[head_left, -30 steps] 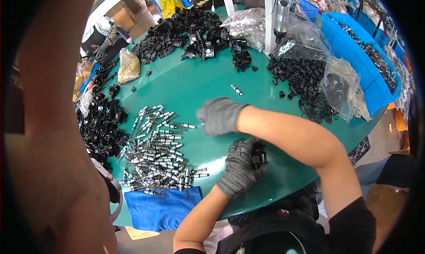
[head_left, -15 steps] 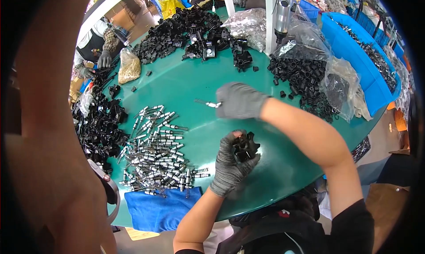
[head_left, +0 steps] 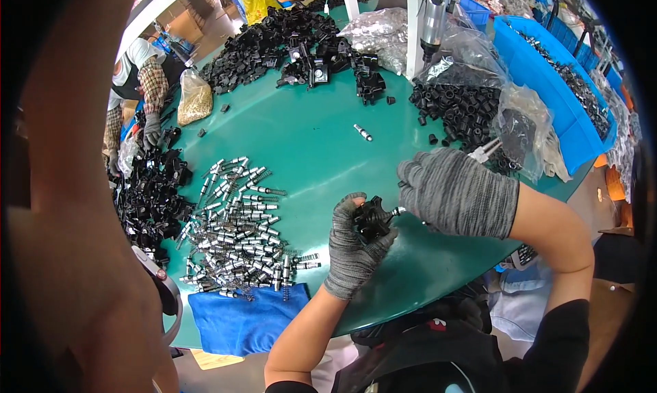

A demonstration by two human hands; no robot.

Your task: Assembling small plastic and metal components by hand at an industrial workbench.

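Green table [head_left: 308, 146] carries a heap of metal pins [head_left: 236, 232], and over its near edge the gloved right hand [head_left: 457, 193] curls, seemingly pinching a pin, against the black part [head_left: 373, 218] gripped by the left hand [head_left: 352, 246].

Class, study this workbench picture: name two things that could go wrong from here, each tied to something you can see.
1. The right hand is pressing a small metal pin into the black part held by the left hand; thick gloves may let the pin slip.
2. The loose pile of metal pins lies near the round green table edge; a forearm sweep could scatter them.
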